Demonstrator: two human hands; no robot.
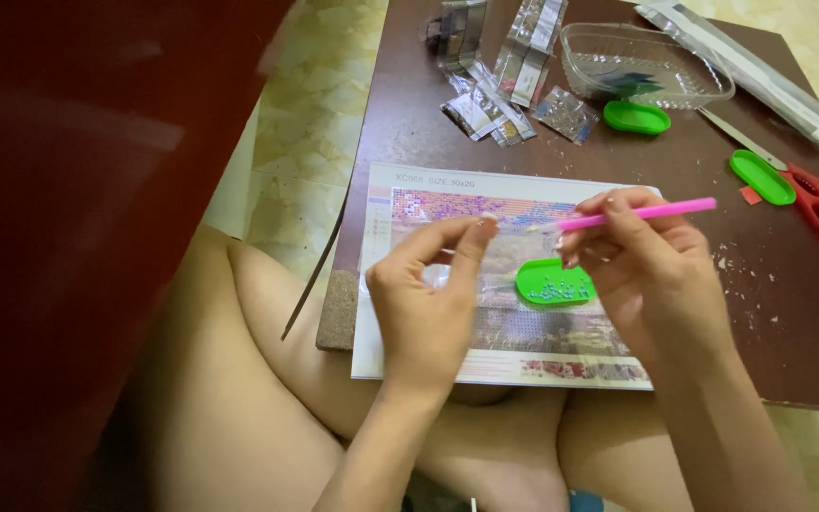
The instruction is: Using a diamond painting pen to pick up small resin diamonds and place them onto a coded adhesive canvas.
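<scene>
The right hand (651, 275) grips a pink pen (642, 214) above the green tray (554, 283), while the left hand (428, 294) pinches clear film (436, 277).

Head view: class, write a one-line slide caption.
Right hand holds a pink pen above a green bead tray on canvas.

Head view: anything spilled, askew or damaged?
Small pale specks lie scattered on the brown table right of the canvas, like stray beads. The table's near-left corner looks worn, its raw core showing. Nothing else stands out.

Glossy pink plastic pen (646, 214); green plastic tray (554, 283); matt brown table (789, 313).
</scene>
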